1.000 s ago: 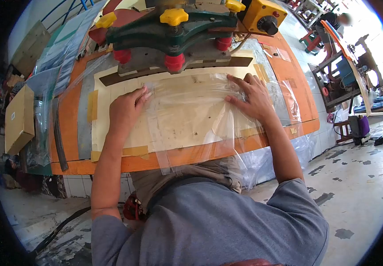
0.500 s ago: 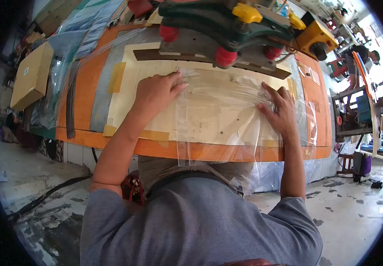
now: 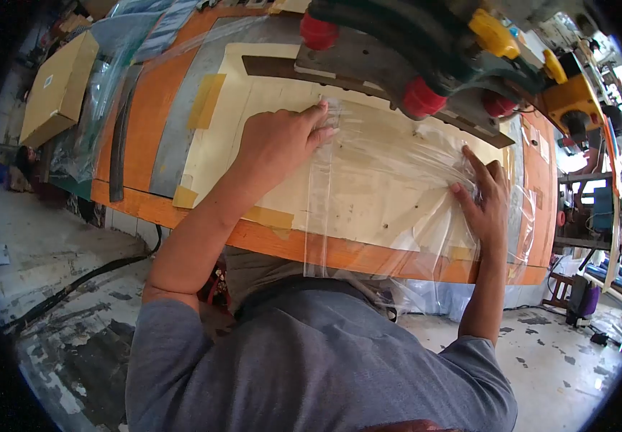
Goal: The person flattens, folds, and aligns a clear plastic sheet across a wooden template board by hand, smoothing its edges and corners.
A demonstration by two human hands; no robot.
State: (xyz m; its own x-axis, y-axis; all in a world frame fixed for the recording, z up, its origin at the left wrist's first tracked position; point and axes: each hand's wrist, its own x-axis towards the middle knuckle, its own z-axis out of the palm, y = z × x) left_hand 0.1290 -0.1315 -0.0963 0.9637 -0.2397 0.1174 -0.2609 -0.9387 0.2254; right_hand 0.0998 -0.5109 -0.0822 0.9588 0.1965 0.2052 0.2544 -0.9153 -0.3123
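Observation:
Clear plastic film [image 3: 390, 173] lies across a cream sheet [image 3: 271, 180] that is taped to the work table. At the film's left edge, my left hand [image 3: 285, 144] pinches the plastic between thumb and fingers. My right hand [image 3: 487, 194] rests on the film's right part with thumb and fingers apart, and the plastic wrinkles around it. Just beyond both hands is a dark metal bar [image 3: 375, 90] under the green press [image 3: 411, 43]. The film's near end hangs over the table's front edge.
The orange table edge [image 3: 138, 209] runs along the front. A dark strip [image 3: 120, 137] and a cardboard box [image 3: 59, 90] are at the left. A yellow control box [image 3: 573, 101] stands at the right, with racks behind it. A black cable [image 3: 73, 277] crosses the floor.
The view has turned, so the table, press and hands appear farther right and tilted. Both hands keep nearly the same places on the film. The press has not visibly opened or closed.

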